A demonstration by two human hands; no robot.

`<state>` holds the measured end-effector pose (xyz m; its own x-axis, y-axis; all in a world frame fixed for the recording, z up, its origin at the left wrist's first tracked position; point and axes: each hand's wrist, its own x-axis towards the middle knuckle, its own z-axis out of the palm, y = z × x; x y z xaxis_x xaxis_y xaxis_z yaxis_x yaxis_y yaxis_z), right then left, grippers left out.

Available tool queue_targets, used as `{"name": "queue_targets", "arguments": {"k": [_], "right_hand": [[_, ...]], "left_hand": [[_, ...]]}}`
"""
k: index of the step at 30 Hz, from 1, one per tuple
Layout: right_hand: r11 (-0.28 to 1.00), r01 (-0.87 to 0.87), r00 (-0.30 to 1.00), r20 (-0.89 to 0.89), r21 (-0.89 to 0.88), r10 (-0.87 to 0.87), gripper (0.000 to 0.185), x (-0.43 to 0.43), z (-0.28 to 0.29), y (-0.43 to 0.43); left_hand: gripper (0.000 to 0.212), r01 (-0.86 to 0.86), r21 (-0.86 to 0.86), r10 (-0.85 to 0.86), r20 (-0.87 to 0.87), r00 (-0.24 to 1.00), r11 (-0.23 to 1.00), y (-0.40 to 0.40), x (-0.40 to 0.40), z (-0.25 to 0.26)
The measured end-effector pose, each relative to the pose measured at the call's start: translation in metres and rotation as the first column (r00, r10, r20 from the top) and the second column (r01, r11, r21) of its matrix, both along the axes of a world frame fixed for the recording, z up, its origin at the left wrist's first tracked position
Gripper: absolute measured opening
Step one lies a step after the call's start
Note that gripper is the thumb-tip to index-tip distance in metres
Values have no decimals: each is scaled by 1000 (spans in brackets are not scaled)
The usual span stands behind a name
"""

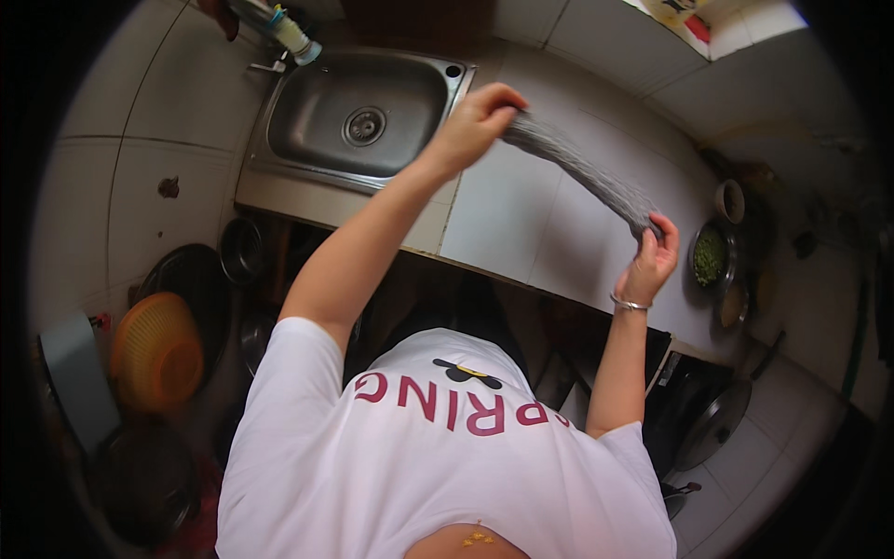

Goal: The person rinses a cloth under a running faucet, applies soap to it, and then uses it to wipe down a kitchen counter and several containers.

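Observation:
A long strip of bunched grey cloth [583, 164] stretches between my two hands above the white tiled countertop [499, 209]. Its upper left end is gripped by my left hand [482, 122], just right of the steel sink. The lower right end is pinched between the thumb and fingers of my right hand [649, 258], which has a silver bracelet [630, 303] at its wrist. The cloth sags slightly and looks blurred by motion. Whether it touches the counter, I cannot tell.
A stainless steel sink [314, 105] with a faucet [297, 38] lies at upper left. At right stand a bowl of chopped greens [709, 257], a small bowl [730, 201] and a lidded pan [716, 426]. An orange plastic basket [157, 349] is at lower left.

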<state>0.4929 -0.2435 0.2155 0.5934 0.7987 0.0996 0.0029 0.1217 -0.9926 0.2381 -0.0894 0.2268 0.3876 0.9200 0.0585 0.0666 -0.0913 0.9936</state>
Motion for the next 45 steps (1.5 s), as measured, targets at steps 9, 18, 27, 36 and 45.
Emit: {"name": "queue_targets", "arguments": {"k": [9, 18, 27, 36, 45], "right_hand": [[892, -160, 319, 833, -423, 452, 46, 3, -91, 22], [854, -113, 150, 841, -509, 521, 52, -47, -151, 101], [861, -105, 161, 846, -497, 508, 51, -50, -150, 105], [859, -113, 183, 840, -499, 511, 52, -52, -146, 106], [707, -429, -129, 813, -562, 568, 53, -8, -125, 134]], "left_hand": [[23, 19, 106, 29, -436, 900, 994, -62, 15, -114], [20, -194, 428, 454, -668, 590, 883, -7, -58, -138], [15, -237, 434, 485, -655, 580, 869, 8, -50, -159], [27, -289, -16, 258, -407, 876, 957, 52, -154, -132], [20, -14, 339, 203, -529, 824, 941, 43, -40, -119]]}}
